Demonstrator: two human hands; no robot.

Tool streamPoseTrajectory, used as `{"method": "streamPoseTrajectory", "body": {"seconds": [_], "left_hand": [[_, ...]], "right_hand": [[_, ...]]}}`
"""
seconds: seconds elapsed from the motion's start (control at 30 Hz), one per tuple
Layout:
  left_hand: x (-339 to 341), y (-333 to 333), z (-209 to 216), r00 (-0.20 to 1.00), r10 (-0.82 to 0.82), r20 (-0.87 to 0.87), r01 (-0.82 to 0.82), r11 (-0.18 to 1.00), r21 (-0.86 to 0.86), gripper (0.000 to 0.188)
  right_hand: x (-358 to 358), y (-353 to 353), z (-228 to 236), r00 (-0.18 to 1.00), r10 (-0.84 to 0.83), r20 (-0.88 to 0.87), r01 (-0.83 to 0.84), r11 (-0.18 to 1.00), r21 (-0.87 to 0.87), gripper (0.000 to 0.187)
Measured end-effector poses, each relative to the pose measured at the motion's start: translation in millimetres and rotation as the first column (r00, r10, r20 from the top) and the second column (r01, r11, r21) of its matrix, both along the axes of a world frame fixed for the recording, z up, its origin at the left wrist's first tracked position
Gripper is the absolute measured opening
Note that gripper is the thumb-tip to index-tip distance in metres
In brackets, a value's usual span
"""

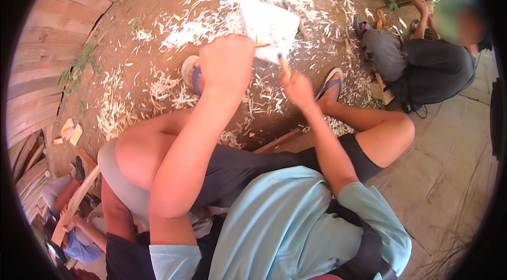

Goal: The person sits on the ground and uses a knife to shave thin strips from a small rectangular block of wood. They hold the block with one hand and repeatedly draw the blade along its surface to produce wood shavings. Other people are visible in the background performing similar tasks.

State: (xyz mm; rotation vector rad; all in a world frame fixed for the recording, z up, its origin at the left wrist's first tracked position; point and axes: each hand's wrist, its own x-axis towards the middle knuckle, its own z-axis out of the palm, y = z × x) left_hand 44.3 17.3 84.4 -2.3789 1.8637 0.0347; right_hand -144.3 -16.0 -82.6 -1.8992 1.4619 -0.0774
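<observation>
My left hand (pixel 227 61) is a closed fist above the near left side of a pale block (pixel 266 19) on the ground, whose top is washed out by glare. From the fist a thin yellowish stick (pixel 262 44) points right, over the block. My right hand (pixel 298 89) is closed around the light wooden handle (pixel 286 67) of a tool. A dark part shows at the handle's far end, by the block's near edge; the glare hides the tool's kind. My sandalled feet rest on either side of the block.
Pale wood shavings (pixel 119 106) litter the brown dirt. A plank wall (pixel 47 37) runs along the left. At right, a person in dark clothes (pixel 433 69) squats on grey paving (pixel 443 158). At lower left another person holds a long board (pixel 76 203), near small wood offcuts (pixel 68 131).
</observation>
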Motion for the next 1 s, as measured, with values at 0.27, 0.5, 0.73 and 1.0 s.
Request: {"method": "streamPoseTrajectory", "body": {"seconds": [0.27, 0.5, 0.73, 1.0], "left_hand": [[-5.6, -4.0, -3.1, 1.0, -0.03, -0.01, 0.03, 1.0, -0.005, 0.009], [-5.0, 6.0, -10.9, 1.0, -0.019, 0.013, 0.02, 1.0, -0.023, 0.007], [-16.1, -17.5, -17.4, 0.995, -0.093, -0.042, 0.091, 0.994, -0.06, 0.007], [-1.7, -10.1, -16.8, 1.0, 0.003, -0.018, -0.002, 0.998, 0.055, 0.008]], "right_hand": [[-5.7, -6.7, 57.8, 0.765, 0.069, 0.64, 0.227, 0.902, -0.368, 0.031], [0.8, -14.3, 41.3, 0.975, -0.043, 0.217, 0.054, 0.997, -0.046, 0.04], [-10.3, 1.4, 36.3, 0.743, 0.061, 0.667, 0.392, 0.767, -0.507, 0.04], [11.3, -28.9, 105.6, 0.806, -0.151, 0.572, 0.243, 0.966, -0.087, 0.049]]}}
